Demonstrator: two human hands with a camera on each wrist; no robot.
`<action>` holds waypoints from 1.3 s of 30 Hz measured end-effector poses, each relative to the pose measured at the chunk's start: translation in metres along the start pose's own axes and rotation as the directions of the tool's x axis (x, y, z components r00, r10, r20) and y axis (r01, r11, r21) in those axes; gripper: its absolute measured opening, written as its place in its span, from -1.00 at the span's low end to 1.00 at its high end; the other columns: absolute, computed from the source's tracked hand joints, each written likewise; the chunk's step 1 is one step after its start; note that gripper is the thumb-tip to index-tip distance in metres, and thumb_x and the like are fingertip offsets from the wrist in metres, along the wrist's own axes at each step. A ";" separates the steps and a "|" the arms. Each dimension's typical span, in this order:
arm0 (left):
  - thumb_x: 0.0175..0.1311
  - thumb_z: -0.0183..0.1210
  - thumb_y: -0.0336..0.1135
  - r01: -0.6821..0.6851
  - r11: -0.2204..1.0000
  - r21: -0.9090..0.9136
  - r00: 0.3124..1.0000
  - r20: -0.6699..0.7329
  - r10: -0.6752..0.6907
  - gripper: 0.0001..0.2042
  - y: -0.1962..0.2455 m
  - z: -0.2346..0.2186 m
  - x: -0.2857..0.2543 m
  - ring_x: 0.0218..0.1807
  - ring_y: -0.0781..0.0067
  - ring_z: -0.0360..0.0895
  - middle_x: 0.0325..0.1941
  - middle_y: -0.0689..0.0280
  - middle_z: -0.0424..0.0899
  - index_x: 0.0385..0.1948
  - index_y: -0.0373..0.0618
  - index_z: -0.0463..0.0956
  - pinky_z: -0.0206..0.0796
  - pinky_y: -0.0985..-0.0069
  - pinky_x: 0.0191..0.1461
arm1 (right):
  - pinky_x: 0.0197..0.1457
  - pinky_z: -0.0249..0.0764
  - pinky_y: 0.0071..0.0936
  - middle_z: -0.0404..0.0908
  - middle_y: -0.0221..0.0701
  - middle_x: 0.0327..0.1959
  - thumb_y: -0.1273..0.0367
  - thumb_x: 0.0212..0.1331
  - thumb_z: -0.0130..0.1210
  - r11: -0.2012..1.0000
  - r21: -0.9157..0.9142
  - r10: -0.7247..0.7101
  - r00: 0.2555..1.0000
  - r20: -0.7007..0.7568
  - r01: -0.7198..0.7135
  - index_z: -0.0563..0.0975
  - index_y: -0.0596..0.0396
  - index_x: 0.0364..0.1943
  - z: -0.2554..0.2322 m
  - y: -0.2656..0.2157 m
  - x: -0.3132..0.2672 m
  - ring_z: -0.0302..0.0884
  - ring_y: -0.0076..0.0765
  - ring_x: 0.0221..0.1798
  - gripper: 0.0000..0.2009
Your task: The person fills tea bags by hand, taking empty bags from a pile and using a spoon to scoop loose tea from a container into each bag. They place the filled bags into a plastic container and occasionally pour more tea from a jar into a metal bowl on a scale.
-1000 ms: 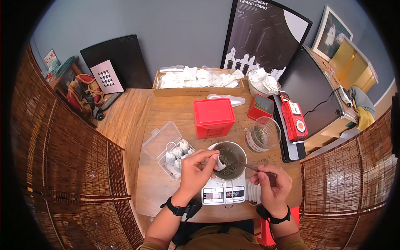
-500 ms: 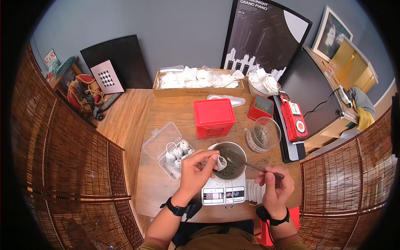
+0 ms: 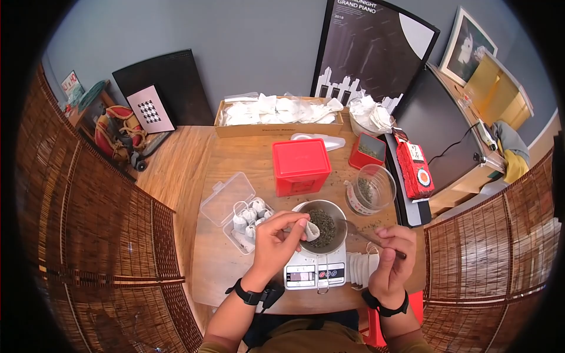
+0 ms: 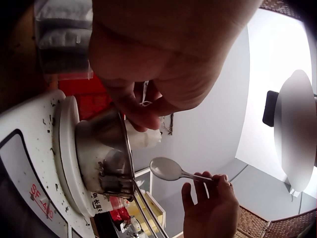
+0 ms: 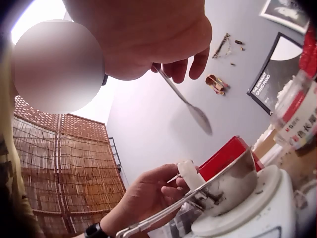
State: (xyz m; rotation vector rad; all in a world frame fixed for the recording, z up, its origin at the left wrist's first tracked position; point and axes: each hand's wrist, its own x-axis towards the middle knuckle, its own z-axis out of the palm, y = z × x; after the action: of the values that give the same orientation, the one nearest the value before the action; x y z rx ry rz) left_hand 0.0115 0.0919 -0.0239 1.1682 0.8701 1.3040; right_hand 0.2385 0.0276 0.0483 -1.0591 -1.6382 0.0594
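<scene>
My left hand [image 3: 275,242] pinches a small white drawstring tea bag [image 3: 312,231] between thumb and fingers, its open mouth over the left side of a steel pot [image 3: 340,242]. Dried green leaves [image 3: 322,221] cover the pot's bottom. The pot stands on a white digital scale [image 3: 306,276], its wire handle pointing toward me. To the right, my right hand [image 3: 394,265] grips a metal spoon [image 3: 360,234] by the handle. In the left wrist view the spoon's bowl [image 4: 166,168] hangs in the air beyond the pot's rim, apart from the bag.
Filled bags lie in an open clear plastic box [image 3: 236,191] at left. Flat white bags [image 3: 358,269] are lined up right of the scale. Behind stand a red tin [image 3: 302,167], a clear tub [image 3: 385,197], an open red tin [image 3: 358,160] and a cardboard box [image 3: 276,130] of white bags.
The spoon has drawn back right, from over the pot to its right rim, along with my right hand. My left hand and the bag have stayed nearly in place.
</scene>
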 end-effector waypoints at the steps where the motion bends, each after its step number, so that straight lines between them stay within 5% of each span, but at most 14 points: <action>1: 0.56 0.27 -0.53 -0.004 1.000 -0.004 1.000 0.016 0.004 -0.83 -0.001 0.000 0.000 -0.24 0.56 0.73 -0.02 0.22 0.75 0.05 -0.34 0.76 0.54 0.66 -0.40 | -0.06 0.67 -0.28 0.65 -0.14 -0.15 0.58 0.51 0.13 0.997 0.060 -0.057 0.998 -0.005 0.057 0.57 0.25 -0.03 0.003 0.001 0.006 0.71 -0.16 -0.15 -0.92; 3: 0.56 0.26 -0.53 -0.013 1.000 -0.008 1.000 0.013 0.013 -0.84 0.001 0.002 -0.001 -0.26 0.57 0.72 -0.04 0.20 0.77 0.02 -0.35 0.77 0.53 0.66 -0.41 | -0.07 0.64 -0.25 0.65 -0.16 -0.19 0.60 0.48 0.13 0.986 0.119 -0.114 0.993 -0.016 0.115 0.57 0.24 -0.04 0.004 -0.003 0.014 0.69 -0.11 -0.15 -0.92; 5: 0.57 0.24 -0.53 -0.025 1.000 -0.012 1.000 0.010 0.025 -0.85 0.002 0.003 0.000 -0.29 0.58 0.71 -0.05 0.18 0.79 -0.01 -0.36 0.77 0.53 0.66 -0.42 | -0.16 0.59 -0.23 0.63 -0.20 -0.26 0.58 0.42 0.21 0.990 -0.144 0.038 0.957 0.288 0.004 0.62 0.21 -0.06 0.000 -0.012 0.022 0.66 -0.04 -0.24 -0.90; 10: 0.56 0.25 -0.54 -0.034 0.999 0.025 0.999 0.021 0.034 -0.84 0.003 0.002 -0.001 -0.27 0.57 0.72 -0.03 0.16 0.78 0.00 -0.35 0.77 0.54 0.66 -0.41 | -0.24 0.54 -0.18 0.64 -0.23 -0.29 0.49 0.35 0.35 0.983 -0.075 0.185 0.890 0.416 -0.169 0.70 0.14 -0.10 0.032 -0.006 0.033 0.66 0.00 -0.31 -0.89; 12: 0.55 0.26 -0.54 -0.043 0.998 0.042 0.999 0.028 0.041 -0.84 0.005 0.003 -0.002 -0.26 0.56 0.73 -0.03 0.16 0.78 0.00 -0.35 0.78 0.54 0.66 -0.41 | -0.23 0.54 -0.17 0.65 -0.22 -0.30 0.45 0.38 0.33 0.952 -0.057 0.285 0.810 0.513 -0.299 0.71 0.14 -0.12 0.038 -0.004 0.036 0.67 0.02 -0.29 -0.91; 15: 0.54 0.28 -0.54 -0.054 0.996 0.065 0.998 0.040 0.052 -0.84 0.008 0.003 -0.002 -0.26 0.55 0.74 -0.04 0.16 0.77 0.00 -0.35 0.78 0.54 0.66 -0.41 | -0.24 0.56 -0.16 0.66 -0.21 -0.31 0.40 0.39 0.32 0.961 -0.116 0.268 0.751 0.603 -0.250 0.71 0.14 -0.14 0.041 0.000 0.040 0.71 0.02 -0.29 -0.89; 18: 0.53 0.28 -0.55 -0.046 0.996 0.080 0.998 0.042 0.043 -0.85 0.008 0.003 -0.002 -0.26 0.55 0.74 -0.06 0.18 0.77 -0.01 -0.35 0.78 0.54 0.67 -0.42 | -0.27 0.57 -0.11 0.68 -0.22 -0.32 0.38 0.37 0.33 0.971 -0.134 0.239 0.848 0.472 -0.199 0.70 0.12 -0.17 0.048 0.004 0.031 0.72 0.06 -0.32 -0.89; 28: 0.53 0.28 -0.55 -0.141 0.968 0.208 0.989 0.069 0.129 -0.85 0.002 0.000 -0.001 -0.27 0.58 0.73 -0.07 0.21 0.75 -0.02 -0.35 0.79 0.54 0.68 -0.42 | -0.28 0.57 -0.22 0.70 -0.20 -0.33 0.47 0.34 0.35 0.972 -0.213 0.192 0.870 0.454 -0.103 0.69 0.18 -0.16 0.050 0.004 0.027 0.72 -0.03 -0.34 -0.91; 31: 0.53 0.28 -0.54 -0.145 0.965 0.217 0.989 0.055 0.136 -0.85 0.004 0.001 -0.001 -0.28 0.59 0.73 -0.07 0.21 0.75 -0.02 -0.34 0.79 0.54 0.69 -0.42 | -0.33 0.55 -0.20 0.69 -0.22 -0.31 0.43 0.41 0.28 0.982 -0.100 0.189 0.895 0.405 -0.162 0.68 0.15 -0.15 0.044 0.002 0.030 0.70 -0.05 -0.37 -0.92; 34: 0.53 0.28 -0.54 -0.120 0.975 0.185 0.993 0.030 0.117 -0.86 0.007 0.003 -0.002 -0.28 0.60 0.73 -0.07 0.21 0.75 -0.04 -0.35 0.79 0.53 0.70 -0.43 | -0.25 0.53 -0.31 0.66 -0.18 -0.26 0.46 0.48 0.21 0.939 -0.155 0.342 0.886 0.315 -0.307 0.68 0.18 -0.14 0.024 -0.004 0.036 0.64 -0.14 -0.32 -0.93; 36: 0.53 0.28 -0.54 -0.123 0.974 0.188 0.992 0.022 0.121 -0.87 0.005 0.003 -0.001 -0.28 0.60 0.73 -0.07 0.20 0.75 -0.05 -0.35 0.78 0.52 0.69 -0.44 | -0.13 0.50 -0.33 0.61 -0.18 -0.21 0.45 0.54 0.15 0.991 -0.036 0.135 0.983 0.129 -0.131 0.67 0.18 -0.13 0.013 0.007 0.032 0.58 -0.16 -0.23 -0.89; 39: 0.53 0.28 -0.54 -0.127 0.973 0.195 0.992 0.000 0.130 -0.89 0.004 0.003 -0.001 -0.29 0.60 0.72 -0.08 0.21 0.75 -0.09 -0.35 0.77 0.51 0.69 -0.45 | -0.02 0.50 -0.28 0.61 -0.18 -0.18 0.39 0.60 0.09 0.988 -0.107 0.120 0.987 0.106 -0.108 0.66 0.21 -0.05 -0.003 0.005 0.027 0.59 -0.13 -0.12 -0.82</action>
State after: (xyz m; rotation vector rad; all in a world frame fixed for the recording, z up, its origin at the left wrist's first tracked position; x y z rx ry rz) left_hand 0.0133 0.0900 -0.0199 1.3905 0.9607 1.3544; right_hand 0.2448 0.0466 0.0677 -1.2461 -1.6943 0.1146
